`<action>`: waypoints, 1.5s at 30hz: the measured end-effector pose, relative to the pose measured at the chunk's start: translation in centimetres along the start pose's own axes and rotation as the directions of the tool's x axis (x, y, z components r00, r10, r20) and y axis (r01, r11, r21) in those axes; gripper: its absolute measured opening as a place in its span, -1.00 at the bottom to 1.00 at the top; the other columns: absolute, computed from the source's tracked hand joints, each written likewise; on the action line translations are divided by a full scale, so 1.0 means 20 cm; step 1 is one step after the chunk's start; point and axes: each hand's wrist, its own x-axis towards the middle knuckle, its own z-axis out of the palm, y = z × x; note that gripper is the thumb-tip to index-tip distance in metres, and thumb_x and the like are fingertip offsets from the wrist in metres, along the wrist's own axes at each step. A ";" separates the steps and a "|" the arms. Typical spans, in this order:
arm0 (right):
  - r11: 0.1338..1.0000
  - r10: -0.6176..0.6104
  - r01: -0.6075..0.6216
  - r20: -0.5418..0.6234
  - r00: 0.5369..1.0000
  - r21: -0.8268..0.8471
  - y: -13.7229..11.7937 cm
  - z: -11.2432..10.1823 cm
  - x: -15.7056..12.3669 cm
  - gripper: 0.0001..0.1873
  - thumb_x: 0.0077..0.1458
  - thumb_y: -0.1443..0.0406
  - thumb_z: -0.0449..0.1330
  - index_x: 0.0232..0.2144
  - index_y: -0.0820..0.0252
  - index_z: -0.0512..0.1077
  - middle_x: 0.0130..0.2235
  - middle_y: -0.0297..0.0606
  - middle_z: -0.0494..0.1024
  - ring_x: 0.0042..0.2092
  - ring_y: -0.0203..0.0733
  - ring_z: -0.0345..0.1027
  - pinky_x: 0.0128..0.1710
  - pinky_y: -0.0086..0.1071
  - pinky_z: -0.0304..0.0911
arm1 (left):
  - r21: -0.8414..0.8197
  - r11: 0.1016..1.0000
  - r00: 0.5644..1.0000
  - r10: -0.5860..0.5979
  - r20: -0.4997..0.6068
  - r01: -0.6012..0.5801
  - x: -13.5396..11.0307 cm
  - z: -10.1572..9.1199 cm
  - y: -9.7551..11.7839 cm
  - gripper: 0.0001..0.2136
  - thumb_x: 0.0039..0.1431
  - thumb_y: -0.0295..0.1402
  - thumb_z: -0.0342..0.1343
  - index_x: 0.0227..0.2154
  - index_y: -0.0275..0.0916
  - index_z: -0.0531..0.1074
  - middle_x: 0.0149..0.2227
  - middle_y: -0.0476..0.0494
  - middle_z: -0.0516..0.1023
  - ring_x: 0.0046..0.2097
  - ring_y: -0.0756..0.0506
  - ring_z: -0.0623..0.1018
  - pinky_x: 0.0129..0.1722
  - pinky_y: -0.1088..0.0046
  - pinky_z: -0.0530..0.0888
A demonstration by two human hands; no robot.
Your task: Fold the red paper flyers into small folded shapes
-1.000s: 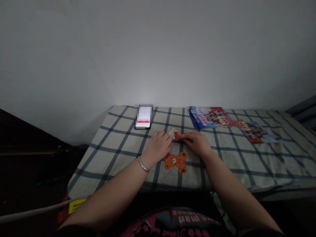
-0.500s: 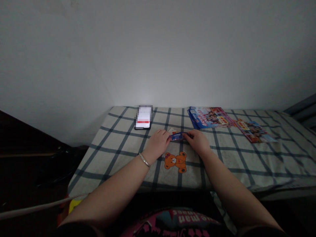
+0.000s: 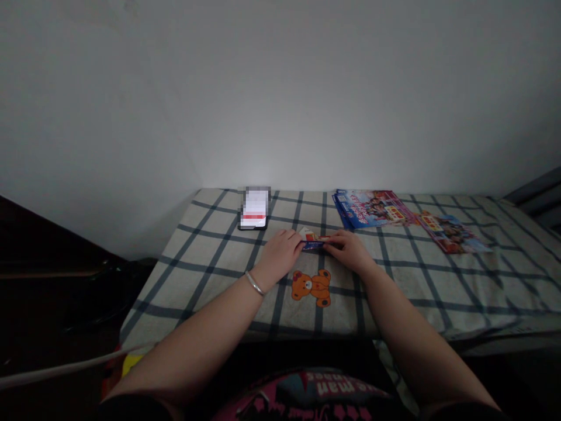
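A small folded printed paper [image 3: 314,244], dark blue along its near edge, lies low over the checked cloth between my hands. Its far part shows white, red and yellow. My left hand [image 3: 283,251] has its fingers closed on the left end, and a silver bangle circles that wrist. At the right end, my right hand [image 3: 349,250] pinches the paper between thumb and fingers. The fingers partly cover both ends. Just nearer to me, an orange teddy bear print [image 3: 311,287] shows on the checked cloth [image 3: 210,280].
A phone with a lit, partly blurred screen [image 3: 255,208] lies at the back left. Colourful flyers [image 3: 372,207] are stacked at the back right, and another flyer [image 3: 453,233] lies beside them. A white wall [image 3: 280,93] stands behind the table.
The paper's blue strip, which faced me with its lettering, has tilted down and looks narrower. More of the red and white part shows behind it. My right fingers have shifted slightly.
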 end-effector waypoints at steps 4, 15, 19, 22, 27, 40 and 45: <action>1.000 0.024 -0.024 0.017 1.000 -0.010 -0.01 -0.01 0.01 -0.78 0.16 0.18 0.17 -0.26 0.10 0.59 -0.30 -0.23 0.56 -0.23 -0.16 0.43 -0.20 -0.29 0.32 | 0.012 1.000 1.000 0.008 0.000 -0.008 0.00 0.00 0.00 -0.81 0.36 -0.36 -0.07 -0.27 -0.26 0.43 -0.23 -0.13 0.49 -0.15 -0.13 0.45 -0.12 0.29 0.43; 0.970 0.119 -0.120 -0.019 0.993 -0.213 -0.05 -0.02 0.01 -0.72 0.16 0.13 0.17 -0.50 0.14 0.46 -0.39 -0.27 0.46 -0.34 -0.20 0.34 -0.35 -0.35 0.16 | 0.025 0.998 0.998 -0.061 0.000 0.061 0.01 0.02 -0.01 -0.86 0.32 -0.33 0.00 -0.27 -0.29 0.40 -0.21 -0.17 0.45 -0.15 -0.15 0.46 -0.12 0.27 0.44; 0.954 0.133 -0.138 -0.035 0.990 -0.267 -0.07 -0.01 0.01 -0.71 0.13 0.12 0.19 -0.53 0.14 0.40 -0.42 -0.29 0.43 -0.37 -0.21 0.30 -0.39 -0.36 0.11 | 0.036 0.997 0.997 -0.075 -0.001 0.075 0.01 0.04 -0.02 -0.88 0.30 -0.35 0.03 -0.20 -0.29 0.37 -0.18 -0.17 0.44 -0.15 -0.15 0.46 -0.13 0.29 0.43; 0.943 0.144 -0.150 -0.040 0.989 -0.298 -0.08 -0.01 0.01 -0.71 0.13 0.11 0.18 -0.52 0.15 0.38 -0.40 -0.29 0.43 -0.37 -0.23 0.29 -0.38 -0.36 0.08 | 0.053 0.996 0.997 -0.070 0.009 0.070 0.02 0.04 -0.02 -0.86 0.30 -0.37 0.02 -0.14 -0.28 0.36 -0.16 -0.17 0.43 -0.14 -0.15 0.44 -0.14 0.30 0.43; 0.931 0.143 -0.148 -0.040 0.989 -0.333 -0.09 -0.01 0.01 -0.69 0.14 0.09 0.17 -0.52 0.15 0.37 -0.40 -0.29 0.43 -0.35 -0.21 0.29 -0.37 -0.35 0.06 | 0.075 0.997 1.000 0.000 0.030 -0.003 0.02 0.03 -0.01 -0.86 0.32 -0.41 -0.02 -0.14 -0.24 0.41 -0.15 -0.14 0.42 -0.12 -0.14 0.42 -0.13 0.33 0.42; 0.935 0.156 -0.173 -0.080 0.985 -0.311 -0.08 -0.01 0.00 -0.72 0.12 0.11 0.18 -0.50 0.15 0.39 -0.39 -0.28 0.45 -0.36 -0.22 0.30 -0.38 -0.35 0.06 | 0.169 0.975 0.989 0.142 0.029 -0.145 0.00 0.01 0.01 -0.87 0.29 -0.42 0.01 -0.24 -0.31 0.45 -0.17 -0.19 0.48 -0.07 -0.19 0.42 -0.06 0.20 0.40; 0.934 0.151 -0.169 -0.080 0.985 -0.314 -0.07 0.00 0.00 -0.73 0.12 0.11 0.19 -0.51 0.15 0.37 -0.39 -0.27 0.46 -0.35 -0.19 0.32 -0.37 -0.35 0.09 | 0.159 0.975 0.986 0.142 0.088 -0.155 -0.03 -0.01 0.06 -0.82 0.28 -0.42 -0.01 -0.17 -0.36 0.44 -0.20 -0.24 0.49 -0.11 -0.20 0.45 -0.13 0.23 0.46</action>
